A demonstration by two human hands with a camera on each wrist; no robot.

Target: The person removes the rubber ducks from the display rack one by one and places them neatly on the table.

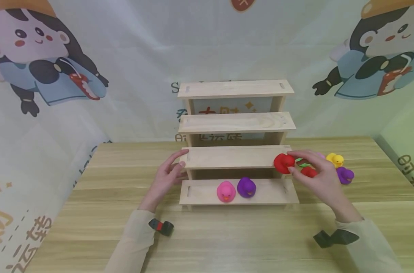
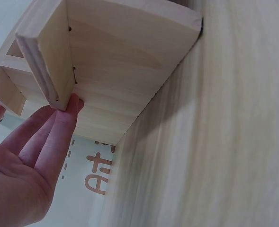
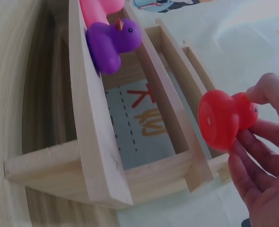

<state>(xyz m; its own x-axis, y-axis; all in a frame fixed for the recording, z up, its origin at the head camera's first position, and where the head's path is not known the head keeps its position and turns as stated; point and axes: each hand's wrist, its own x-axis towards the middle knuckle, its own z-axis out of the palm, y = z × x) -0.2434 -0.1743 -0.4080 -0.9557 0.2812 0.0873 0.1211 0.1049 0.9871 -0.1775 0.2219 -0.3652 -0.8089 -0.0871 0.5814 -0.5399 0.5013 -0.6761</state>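
Observation:
My right hand [image 1: 317, 176] pinches a red rubber duck [image 1: 284, 163] by its head, at the right end of the second step from the bottom of a wooden tiered shelf [image 1: 234, 157]. In the right wrist view the red duck [image 3: 220, 120] shows its flat base, with thumb and fingers around the head. At the left end of that same step, my left hand [image 1: 164, 176] grips the board's end; in the left wrist view its fingertips [image 2: 73, 103] bend around the board's corner. A pink duck [image 1: 226, 191] and a purple duck [image 1: 246, 187] sit side by side on the lowest step.
Right of the shelf, more ducks lie on the wood-grain table [image 1: 220, 239]: a yellow one [image 1: 335, 160], a purple one [image 1: 345, 175] and a red one [image 1: 308, 172] partly behind my right hand. A printed cloth [image 1: 142, 76] hangs behind.

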